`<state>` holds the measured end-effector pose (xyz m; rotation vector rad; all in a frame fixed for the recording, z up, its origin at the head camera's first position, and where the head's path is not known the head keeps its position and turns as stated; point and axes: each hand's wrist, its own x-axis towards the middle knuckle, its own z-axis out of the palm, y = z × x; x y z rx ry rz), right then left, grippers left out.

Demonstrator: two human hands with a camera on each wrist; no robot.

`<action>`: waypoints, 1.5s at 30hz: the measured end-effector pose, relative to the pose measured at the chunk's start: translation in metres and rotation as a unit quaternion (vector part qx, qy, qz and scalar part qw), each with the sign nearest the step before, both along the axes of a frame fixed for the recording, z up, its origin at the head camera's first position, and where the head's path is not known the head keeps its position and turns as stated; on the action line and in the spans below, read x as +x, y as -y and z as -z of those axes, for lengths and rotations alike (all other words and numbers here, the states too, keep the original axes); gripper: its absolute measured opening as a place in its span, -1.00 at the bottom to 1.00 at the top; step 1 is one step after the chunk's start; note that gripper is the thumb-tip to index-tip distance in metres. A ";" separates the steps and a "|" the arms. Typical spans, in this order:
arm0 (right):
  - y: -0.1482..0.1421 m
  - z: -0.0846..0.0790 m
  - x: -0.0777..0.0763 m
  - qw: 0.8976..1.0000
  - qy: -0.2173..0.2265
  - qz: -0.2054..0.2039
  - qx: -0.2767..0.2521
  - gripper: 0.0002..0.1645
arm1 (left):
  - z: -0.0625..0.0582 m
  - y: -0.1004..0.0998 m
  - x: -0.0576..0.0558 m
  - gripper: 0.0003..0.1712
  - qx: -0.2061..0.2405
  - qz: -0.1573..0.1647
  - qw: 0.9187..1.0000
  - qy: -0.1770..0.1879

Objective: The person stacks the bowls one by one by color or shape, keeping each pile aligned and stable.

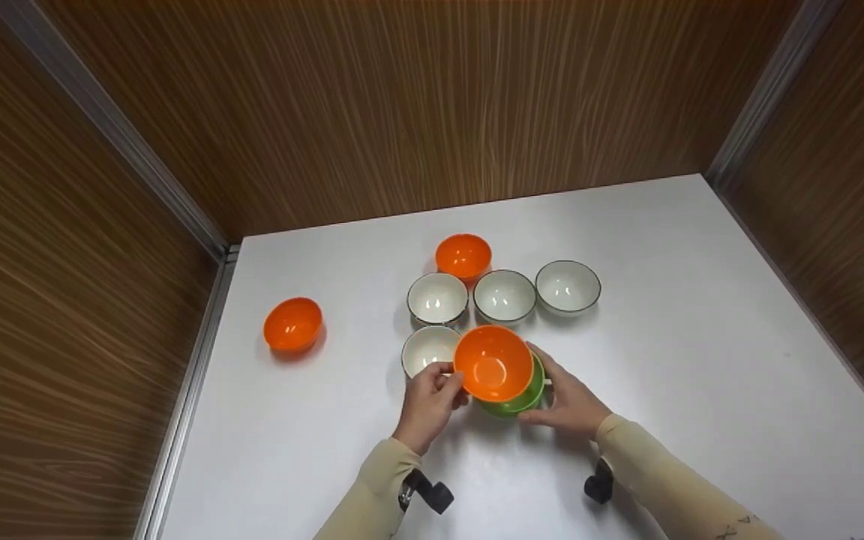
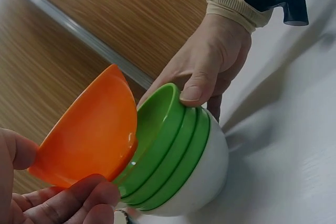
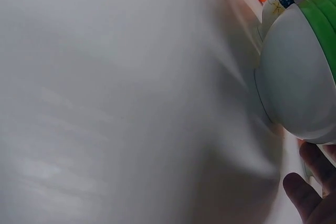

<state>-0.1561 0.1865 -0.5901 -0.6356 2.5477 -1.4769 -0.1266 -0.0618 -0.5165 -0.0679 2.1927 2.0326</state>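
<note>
In the head view my left hand (image 1: 430, 405) pinches the rim of an orange bowl (image 1: 493, 360) between thumb and fingers. That bowl is tilted over a stack of green bowls (image 1: 533, 394); whether the two touch, I cannot tell. Several green rims show in the left wrist view, nested in a white bowl (image 2: 210, 177) at the bottom of the stack. From the right side my right hand (image 1: 568, 401) holds the stack, with its thumb at the green rims and fingers round the far side. The right wrist view shows the white bowl's outside (image 3: 296, 72).
Left of the stack stands a white bowl (image 1: 426, 349), partly covered by my left hand. Behind are three more white bowls, the rightmost one (image 1: 568, 285) apart from the stack. An orange bowl (image 1: 463, 255) stands at the back, another orange bowl (image 1: 293, 324) at left. Wood-grain walls (image 1: 439, 105) enclose the table.
</note>
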 end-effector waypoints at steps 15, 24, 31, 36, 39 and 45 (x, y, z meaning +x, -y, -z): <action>0.009 -0.036 0.014 1.000 0.008 -0.002 -0.009 0.33 | 0.003 -0.009 -0.002 -0.69 -0.090 -0.018 0.996 -0.017; 0.002 0.001 0.002 1.000 -0.001 0.006 0.001 0.37 | 0.009 -0.012 -0.002 -0.75 -0.116 -0.028 0.992 -0.029; 0.001 0.004 0.000 1.000 -0.015 -0.008 -0.017 0.33 | 0.014 -0.013 -0.005 -0.83 -0.131 -0.038 0.990 -0.038; 0.000 0.004 0.000 0.999 -0.034 -0.008 -0.024 0.32 | 0.017 -0.014 -0.005 -0.62 -0.188 -0.036 0.977 -0.090; 0.001 0.004 0.001 0.999 -0.030 -0.004 -0.024 0.33 | 0.018 -0.015 -0.002 -0.25 -0.257 -0.002 0.956 -0.142; 0.002 0.003 0.000 0.999 -0.025 -0.004 -0.034 0.35 | 0.021 -0.017 0.000 0.11 -0.369 0.064 0.900 -0.224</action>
